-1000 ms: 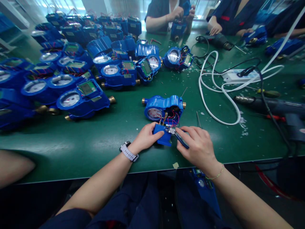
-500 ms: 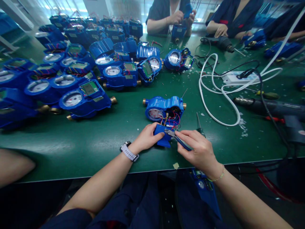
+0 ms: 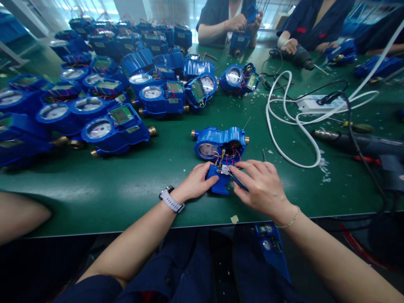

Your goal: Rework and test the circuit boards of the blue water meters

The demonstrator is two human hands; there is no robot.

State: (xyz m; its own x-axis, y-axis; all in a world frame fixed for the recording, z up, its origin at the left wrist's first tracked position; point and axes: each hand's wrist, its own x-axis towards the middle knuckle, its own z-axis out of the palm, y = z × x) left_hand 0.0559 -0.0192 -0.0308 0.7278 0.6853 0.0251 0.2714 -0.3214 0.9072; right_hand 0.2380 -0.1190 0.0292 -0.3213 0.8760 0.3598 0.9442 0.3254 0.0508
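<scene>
A blue water meter (image 3: 206,149) with brass ends lies in front of me, its wiring compartment open and coloured wires (image 3: 226,156) showing. Those wires run down to a blue plastic housing piece (image 3: 220,186) on the table. My left hand (image 3: 199,182) is closed on the left side of that piece, thumb on top. In my right hand (image 3: 260,185) is a pair of pliers (image 3: 237,181) with dark blue handles. The jaws lie over the housing's upper edge, by a small white part (image 3: 225,169); whether they grip it I cannot tell.
Several water meters (image 3: 115,122) crowd the left and back. To the right lie a white cable (image 3: 271,126), a power strip (image 3: 320,103), a heat gun (image 3: 356,141) and a screwdriver (image 3: 358,126). Across the table, co-workers (image 3: 217,31) handle meters and a tool.
My right hand and the pliers have shifted slightly up toward the wires, and the fingers have stretched forward over the housing's edge. My left hand keeps its hold. The view has shifted slightly.
</scene>
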